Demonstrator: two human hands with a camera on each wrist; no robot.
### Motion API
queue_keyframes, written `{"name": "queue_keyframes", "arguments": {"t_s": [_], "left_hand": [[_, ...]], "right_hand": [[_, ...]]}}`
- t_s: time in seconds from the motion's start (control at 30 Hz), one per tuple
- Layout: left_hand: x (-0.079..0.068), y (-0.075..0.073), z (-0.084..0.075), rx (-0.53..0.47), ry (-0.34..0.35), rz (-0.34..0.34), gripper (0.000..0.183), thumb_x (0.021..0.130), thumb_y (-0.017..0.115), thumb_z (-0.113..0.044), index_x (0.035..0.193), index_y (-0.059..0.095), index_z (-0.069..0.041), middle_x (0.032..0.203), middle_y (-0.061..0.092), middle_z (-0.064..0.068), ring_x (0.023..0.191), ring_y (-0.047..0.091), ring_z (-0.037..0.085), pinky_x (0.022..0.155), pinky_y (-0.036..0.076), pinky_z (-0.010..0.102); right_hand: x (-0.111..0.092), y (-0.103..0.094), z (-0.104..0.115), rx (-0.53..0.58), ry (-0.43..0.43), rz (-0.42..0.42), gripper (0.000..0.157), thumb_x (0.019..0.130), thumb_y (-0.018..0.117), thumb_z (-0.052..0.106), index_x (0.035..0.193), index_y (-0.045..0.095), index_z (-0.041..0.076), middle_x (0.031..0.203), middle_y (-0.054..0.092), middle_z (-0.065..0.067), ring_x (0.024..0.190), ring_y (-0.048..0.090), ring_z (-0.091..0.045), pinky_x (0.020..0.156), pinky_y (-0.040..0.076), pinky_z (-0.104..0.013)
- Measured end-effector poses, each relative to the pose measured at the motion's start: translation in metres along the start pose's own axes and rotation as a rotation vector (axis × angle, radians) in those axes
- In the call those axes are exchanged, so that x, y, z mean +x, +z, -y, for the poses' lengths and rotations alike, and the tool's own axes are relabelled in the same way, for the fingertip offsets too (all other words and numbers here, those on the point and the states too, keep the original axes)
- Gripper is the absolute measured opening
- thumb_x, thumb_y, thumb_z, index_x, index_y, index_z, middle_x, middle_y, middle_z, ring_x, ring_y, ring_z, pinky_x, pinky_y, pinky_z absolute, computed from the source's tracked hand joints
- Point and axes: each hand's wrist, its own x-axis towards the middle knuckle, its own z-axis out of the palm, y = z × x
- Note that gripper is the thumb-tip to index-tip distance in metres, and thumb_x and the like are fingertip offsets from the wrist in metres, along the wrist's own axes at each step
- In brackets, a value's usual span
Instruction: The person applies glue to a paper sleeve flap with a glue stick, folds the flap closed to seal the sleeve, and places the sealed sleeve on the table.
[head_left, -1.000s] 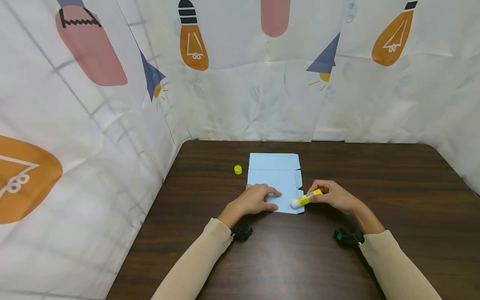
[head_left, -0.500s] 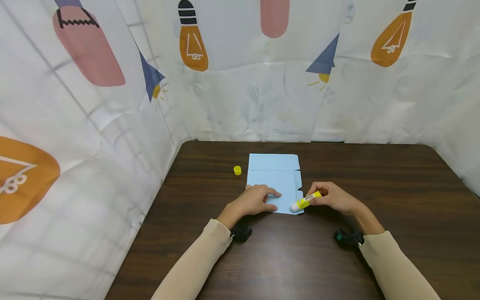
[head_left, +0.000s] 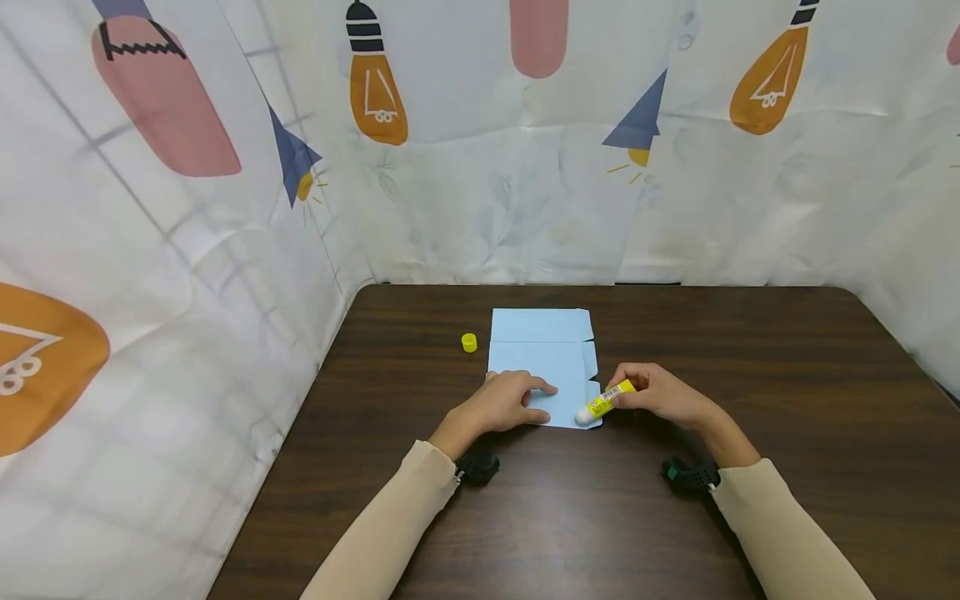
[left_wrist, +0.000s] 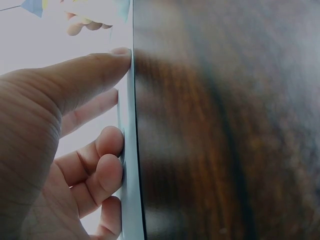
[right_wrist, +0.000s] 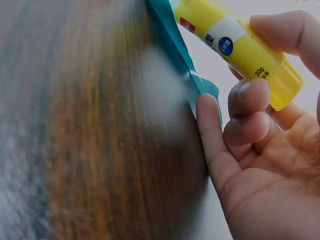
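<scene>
A light-blue sheet of cut paper [head_left: 540, 358] with fold lines and small flaps along its right side lies flat on the table. My left hand [head_left: 501, 402] presses on its lower left part, thumb and fingers spread; in the left wrist view the fingertips [left_wrist: 111, 141] rest on the sheet. With thumb and fingers, my right hand [head_left: 663, 395] pinches a yellow glue stick [head_left: 607, 402], tilted, its white end down at the near right flap. In the right wrist view the glue stick [right_wrist: 235, 45] shows its label, and the little finger [right_wrist: 210, 125] rests by the table surface.
A yellow cap [head_left: 469, 342] stands on the dark wooden table [head_left: 750, 333], left of the sheet. A white printed curtain [head_left: 480, 200] hangs behind the table and along its left side. Black bands [head_left: 690, 475] are worn on both wrists.
The glue stick's white end has slid slightly toward me along the near right flap. My left hand stays in place on the sheet. The head view has shifted a little.
</scene>
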Motion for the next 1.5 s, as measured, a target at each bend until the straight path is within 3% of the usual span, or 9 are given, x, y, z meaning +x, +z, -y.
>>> {"name": "queue_keyframes", "arguments": {"t_s": [0.47, 0.87, 1.17, 1.5], "left_hand": [[0.0005, 0.0007, 0.0010, 0.003, 0.007, 0.000, 0.043, 0.093, 0.076, -0.039, 0.134, 0.069, -0.029, 0.069, 0.054, -0.009, 0.066, 0.049, 0.005, 0.078, 0.032, 0.035], [0.0015, 0.0008, 0.0013, -0.002, -0.001, 0.009, 0.044, 0.093, 0.075, -0.039, 0.135, 0.068, -0.029, 0.070, 0.053, -0.008, 0.066, 0.048, 0.005, 0.077, 0.032, 0.035], [0.0001, 0.0006, 0.0006, 0.008, -0.002, 0.006, 0.043, 0.094, 0.075, -0.040, 0.135, 0.068, -0.029, 0.070, 0.053, -0.008, 0.066, 0.048, 0.005, 0.076, 0.032, 0.034], [0.0007, 0.0018, 0.0030, 0.008, 0.003, 0.001, 0.043, 0.093, 0.075, -0.040, 0.135, 0.068, -0.029, 0.071, 0.053, -0.008, 0.067, 0.048, 0.005, 0.077, 0.033, 0.035]], "right_hand": [[0.0011, -0.0009, -0.0013, 0.037, 0.015, -0.062, 0.021, 0.097, 0.069, 0.017, 0.107, 0.064, 0.000, 0.106, 0.066, -0.010, 0.095, 0.058, -0.021, 0.079, 0.051, -0.029], [0.0016, -0.0008, 0.0003, 0.041, 0.056, -0.122, 0.026, 0.098, 0.068, 0.020, 0.109, 0.062, -0.003, 0.112, 0.062, -0.018, 0.095, 0.054, -0.025, 0.077, 0.050, -0.030], [0.0025, 0.0008, 0.0023, 0.128, 0.077, -0.124, 0.027, 0.100, 0.065, 0.015, 0.113, 0.056, -0.007, 0.126, 0.057, -0.026, 0.107, 0.064, -0.024, 0.092, 0.057, -0.027], [0.0042, 0.0032, 0.0053, 0.171, 0.096, -0.141, 0.026, 0.101, 0.063, 0.014, 0.112, 0.054, -0.008, 0.129, 0.052, -0.026, 0.111, 0.065, -0.024, 0.093, 0.058, -0.030]]}}
